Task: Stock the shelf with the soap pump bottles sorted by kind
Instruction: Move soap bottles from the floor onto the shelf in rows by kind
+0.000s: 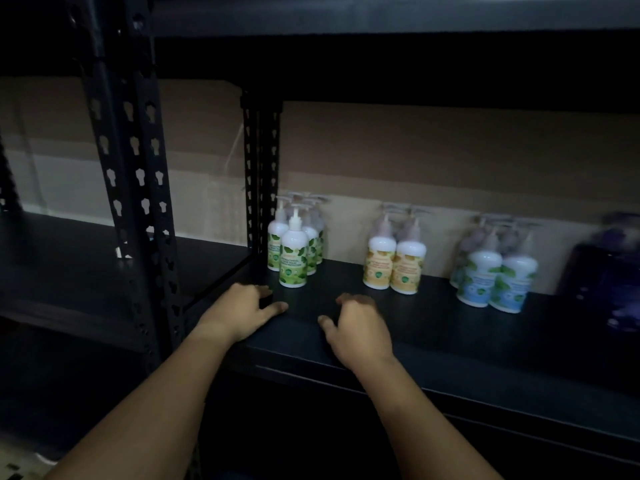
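Both forearms are reaching in from the near edge, and both hands are resting on the front of the black shelf board [450, 327]. Left hand [242, 311] is lying palm down with its fingers loosely bent and the thumb stretched toward the other hand; it seems to be holding nothing, though a small dark shape under the fingertips is too dim to identify. Right hand [358, 332] is likewise lying palm down, fingers relaxed, gripping nothing.

Beyond the hands, deeper on the board, the soap pump bottles are standing upright in three separate clusters. Green-labelled bottles [294, 254] are sitting just beyond the left hand's fingertips, beside the rear shelf upright [261, 168]; that hand is the nearer one to them. Yellow-labelled bottles [394, 265] are standing beyond the right hand and slightly outward from it. Blue-labelled bottles [495, 278] are standing well apart from both hands, farther out on the right hand's side. Past them a dark blurred object [606, 271] is showing at the frame edge; I cannot tell what it is.

Each bottle is white-shouldered with a pale pump head, long axis vertical, packed touching its cluster-mates. With each kind already grouped, the stocking appears largely done.
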